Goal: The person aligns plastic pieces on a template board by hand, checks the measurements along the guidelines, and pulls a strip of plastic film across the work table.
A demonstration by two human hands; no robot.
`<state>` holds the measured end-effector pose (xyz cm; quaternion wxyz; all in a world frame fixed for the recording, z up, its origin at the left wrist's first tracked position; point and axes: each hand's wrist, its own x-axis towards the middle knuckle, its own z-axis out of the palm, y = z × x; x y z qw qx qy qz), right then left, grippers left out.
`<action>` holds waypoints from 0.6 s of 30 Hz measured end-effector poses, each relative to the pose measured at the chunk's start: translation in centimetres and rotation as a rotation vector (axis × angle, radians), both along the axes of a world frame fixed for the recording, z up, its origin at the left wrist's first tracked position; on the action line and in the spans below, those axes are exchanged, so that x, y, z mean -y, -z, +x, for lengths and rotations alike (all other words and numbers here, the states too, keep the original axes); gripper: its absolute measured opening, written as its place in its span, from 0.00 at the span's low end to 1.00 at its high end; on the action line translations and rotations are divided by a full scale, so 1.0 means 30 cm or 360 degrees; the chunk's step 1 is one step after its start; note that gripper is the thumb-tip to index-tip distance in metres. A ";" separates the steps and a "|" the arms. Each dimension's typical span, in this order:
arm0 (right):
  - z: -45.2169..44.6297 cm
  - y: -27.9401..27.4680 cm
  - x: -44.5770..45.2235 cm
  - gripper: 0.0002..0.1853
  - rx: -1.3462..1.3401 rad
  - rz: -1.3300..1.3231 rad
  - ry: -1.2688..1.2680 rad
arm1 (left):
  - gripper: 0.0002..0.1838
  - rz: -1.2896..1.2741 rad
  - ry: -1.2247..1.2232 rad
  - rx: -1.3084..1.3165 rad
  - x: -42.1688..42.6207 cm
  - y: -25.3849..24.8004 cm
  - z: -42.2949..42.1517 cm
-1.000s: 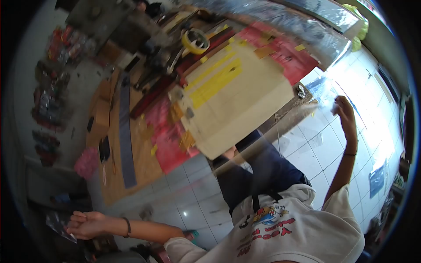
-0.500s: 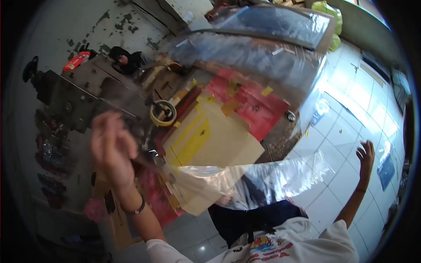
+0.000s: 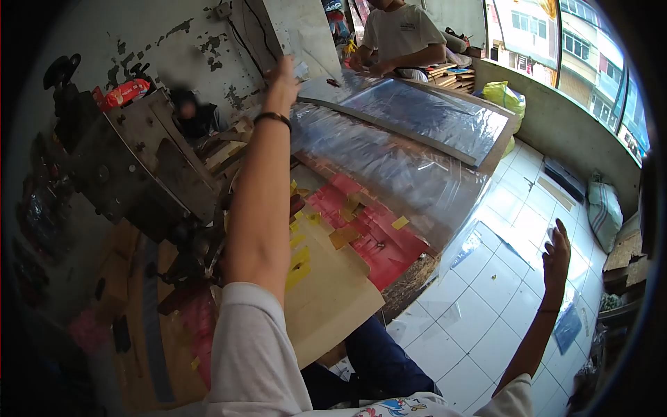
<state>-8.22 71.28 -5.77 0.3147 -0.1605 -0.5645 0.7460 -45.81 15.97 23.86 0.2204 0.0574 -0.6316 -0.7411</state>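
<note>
My left hand point(image 3: 281, 85) is stretched far forward, near the wall and the left end of a layer of clear plastic sheets point(image 3: 396, 156) on the table. Its fingers are small and blurred, so any hold is unclear. Out to the right, above the tiled floor, is my right hand point(image 3: 556, 254), with one finger raised and the others loosely bent apart. A pale glint shows beside those fingers. Below my left arm lies a tan board point(image 3: 333, 278) with yellow tape strips, next to a red sheet point(image 3: 382, 247) patched with tape.
A heavy dark machine point(image 3: 149, 156) stands at the left. A framed panel point(image 3: 431, 115) rests on the plastic sheets. Across the table another person point(image 3: 399, 35) stands with both hands at its far edge. Sacks point(image 3: 604, 212) and loose plastic pieces point(image 3: 568, 330) are on the floor.
My left hand has gone from above the tan board to far forward. My right hand has shifted slightly left. The clear sheet stretched between my hands is no longer distinguishable. The view has tilted up.
</note>
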 end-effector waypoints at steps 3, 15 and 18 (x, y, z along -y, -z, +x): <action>-0.064 -0.156 0.197 0.32 0.0129 0.0022 -0.0148 | 0.54 -0.0484 0.0012 -0.0305 -0.113 0.214 0.129; -0.062 0.147 0.262 0.34 0.0585 0.0379 0.0000 | 0.44 -0.2117 0.0414 0.0008 -0.276 0.912 0.279; -0.090 0.280 0.209 0.32 0.0637 0.0676 0.0287 | 0.38 -0.2088 0.0319 -0.0039 -0.284 0.919 0.277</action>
